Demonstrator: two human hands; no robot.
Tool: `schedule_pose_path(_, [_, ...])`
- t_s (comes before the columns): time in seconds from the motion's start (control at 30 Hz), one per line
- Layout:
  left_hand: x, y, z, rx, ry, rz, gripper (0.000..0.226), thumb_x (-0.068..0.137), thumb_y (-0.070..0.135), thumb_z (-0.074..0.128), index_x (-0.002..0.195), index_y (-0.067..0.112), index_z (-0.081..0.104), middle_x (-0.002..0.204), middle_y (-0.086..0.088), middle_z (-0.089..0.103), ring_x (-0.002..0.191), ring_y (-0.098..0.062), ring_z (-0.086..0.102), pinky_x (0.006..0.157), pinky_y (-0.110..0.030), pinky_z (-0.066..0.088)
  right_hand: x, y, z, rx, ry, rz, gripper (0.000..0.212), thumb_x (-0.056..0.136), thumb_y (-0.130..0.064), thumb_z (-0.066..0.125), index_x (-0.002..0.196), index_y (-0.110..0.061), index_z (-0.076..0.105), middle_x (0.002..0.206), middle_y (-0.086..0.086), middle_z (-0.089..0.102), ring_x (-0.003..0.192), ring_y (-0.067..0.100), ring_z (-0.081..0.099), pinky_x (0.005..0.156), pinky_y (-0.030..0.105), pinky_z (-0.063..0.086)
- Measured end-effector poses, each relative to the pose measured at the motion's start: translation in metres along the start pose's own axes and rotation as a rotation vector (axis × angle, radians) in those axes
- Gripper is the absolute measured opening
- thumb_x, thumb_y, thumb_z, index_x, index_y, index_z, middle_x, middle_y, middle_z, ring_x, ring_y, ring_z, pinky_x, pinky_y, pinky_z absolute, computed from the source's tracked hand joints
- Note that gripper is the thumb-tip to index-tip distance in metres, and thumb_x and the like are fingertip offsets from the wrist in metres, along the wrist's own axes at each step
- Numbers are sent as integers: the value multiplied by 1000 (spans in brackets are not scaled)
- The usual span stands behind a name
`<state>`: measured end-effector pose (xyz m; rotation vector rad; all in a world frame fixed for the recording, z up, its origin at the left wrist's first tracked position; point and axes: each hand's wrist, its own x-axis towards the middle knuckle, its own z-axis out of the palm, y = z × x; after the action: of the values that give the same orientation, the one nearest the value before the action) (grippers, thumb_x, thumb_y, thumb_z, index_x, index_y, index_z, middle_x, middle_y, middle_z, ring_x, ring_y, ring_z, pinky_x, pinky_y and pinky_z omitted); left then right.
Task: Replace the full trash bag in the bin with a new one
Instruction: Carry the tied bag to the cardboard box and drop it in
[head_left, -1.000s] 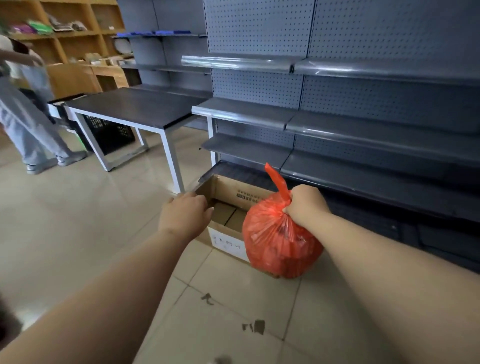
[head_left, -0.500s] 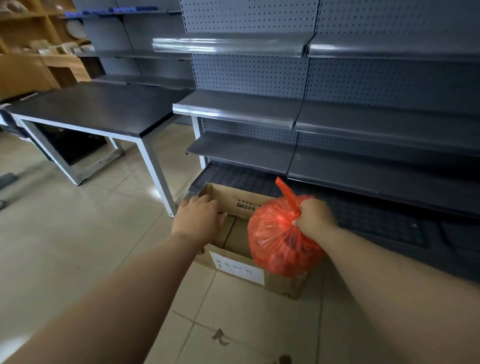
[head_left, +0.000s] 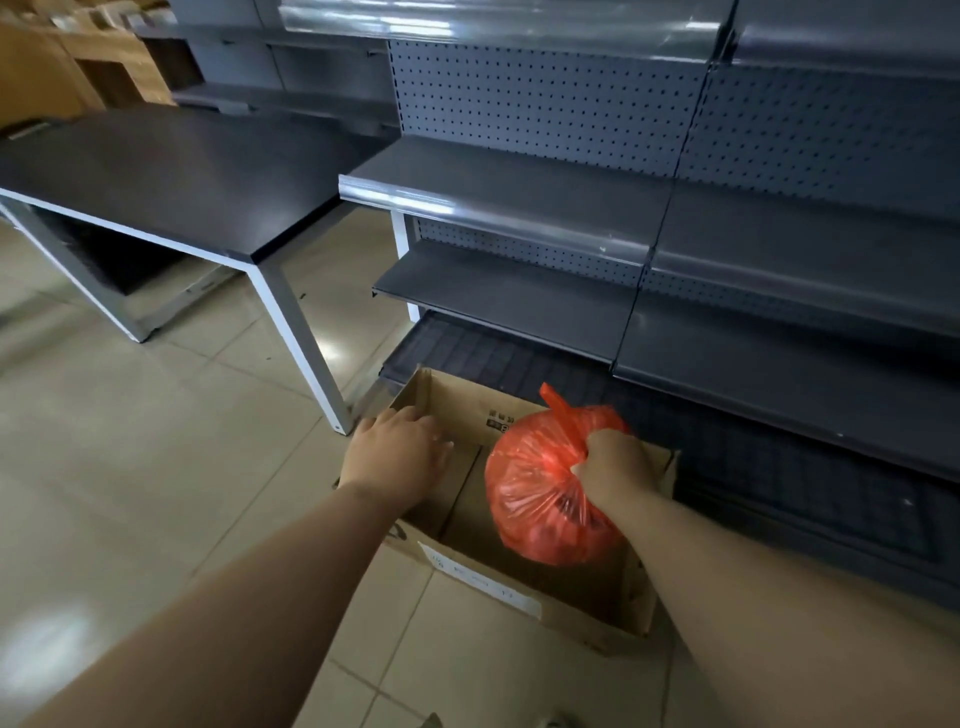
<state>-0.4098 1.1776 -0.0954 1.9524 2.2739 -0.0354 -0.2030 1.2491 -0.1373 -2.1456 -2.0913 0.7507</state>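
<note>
A full, tied red trash bag (head_left: 540, 499) hangs over the open cardboard box (head_left: 478, 571) on the floor. My right hand (head_left: 615, 467) is shut on the bag's knotted neck, holding it just above the box's inside. My left hand (head_left: 400, 454) rests flat, fingers spread, on the box's left flap near its rim. The box has a white label on its near wall. No bin and no new bag are in view.
Dark grey metal shelving (head_left: 571, 208) stands right behind the box, its lowest shelf close above the far rim. A dark table with white legs (head_left: 171, 171) stands to the left. Tiled floor (head_left: 130, 493) spreads at the left and front.
I have come closer to the box. The red bag moved from in front of the box to over its opening. My left hand stayed on the left flap.
</note>
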Motion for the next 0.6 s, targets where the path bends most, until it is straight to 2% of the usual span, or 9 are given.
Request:
schedule_pose_path(0.3, [87,-20,40,-19,-85,-47,34,93,44,38,116,27,56,123,3,56,120,-19,48,105,-38,32,86,-17,47,-10,-115,43,18,93,-17,54,108,-9,61,111,10,63,104,28,61,90,37,49])
schedule_pose_path(0.47, [121,-30,51,-28,-110,0,35,93,43,37,115,25,57,121,1,57,118,-19,49,104,-37,33,113,-21,54,11,-148,139,25,96,-14,47,117,-6,58,116,12,62,105,27,61,75,29,43])
schedule_pose_path(0.6, [141,-35,49,-29,-112,42,35,93,44,37,113,25,59,120,2,58,118,-20,50,105,-40,33,125,-28,44,-2,-123,94,32,95,-12,45,125,-5,54,128,16,57,117,32,55,95,37,45])
